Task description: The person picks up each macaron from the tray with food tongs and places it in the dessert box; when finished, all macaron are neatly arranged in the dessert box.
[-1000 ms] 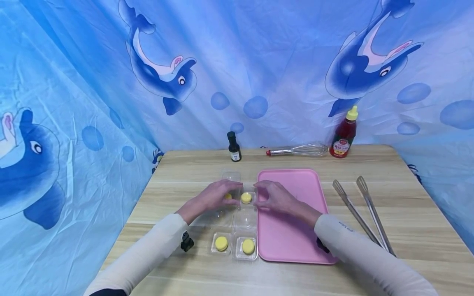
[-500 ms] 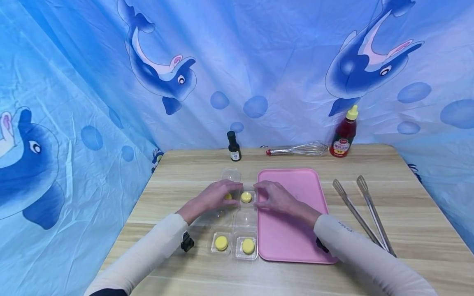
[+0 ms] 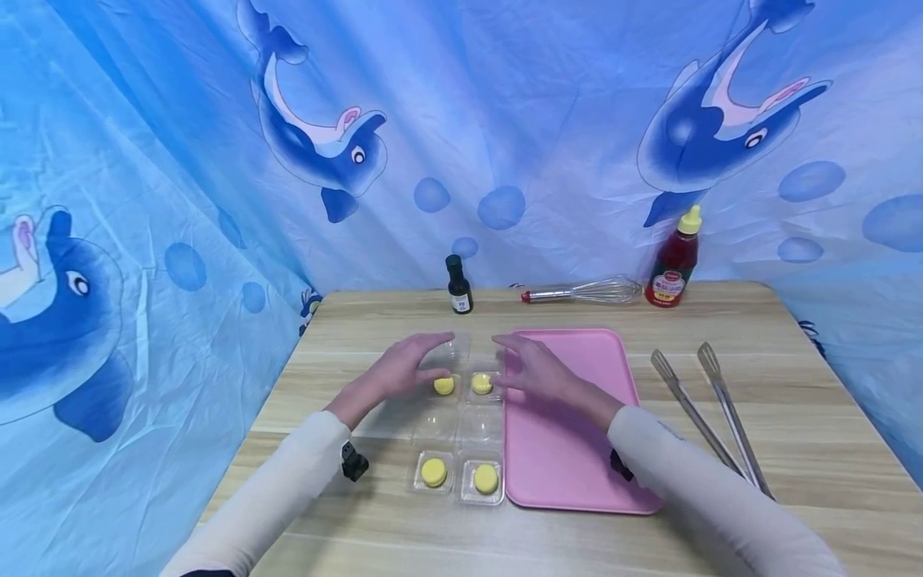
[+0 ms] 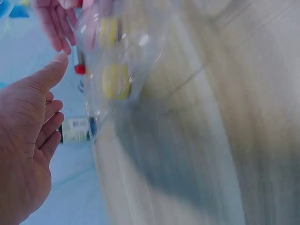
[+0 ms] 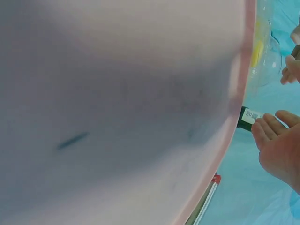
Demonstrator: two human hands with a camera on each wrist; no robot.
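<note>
Several yellow macarons sit in clear plastic boxes with opened lids. Two of them, the far left macaron (image 3: 444, 386) and the far right macaron (image 3: 481, 384), lie between my hands. A near left macaron (image 3: 433, 473) and a near right macaron (image 3: 486, 479) are closer to me. My left hand (image 3: 401, 369) is above the table left of the far pair, fingers extended, holding nothing; the left wrist view shows its bare palm (image 4: 21, 136). Over the left edge of the pink tray (image 3: 570, 473), my right hand (image 3: 539, 370) also holds nothing, its fingertips close to the far right box.
At the back stand a small dark bottle (image 3: 459, 285) and a red sauce bottle (image 3: 674, 260) with a yellow cap. A whisk (image 3: 587, 292) lies between them. Metal tongs (image 3: 707, 421) lie spread to the right of the tray. A dolphin-print curtain hangs behind the table.
Both hands have drawn back from the far right box and their fingers have spread. The left hand has moved left, uncovering the far left macaron. The boxes stay in place.
</note>
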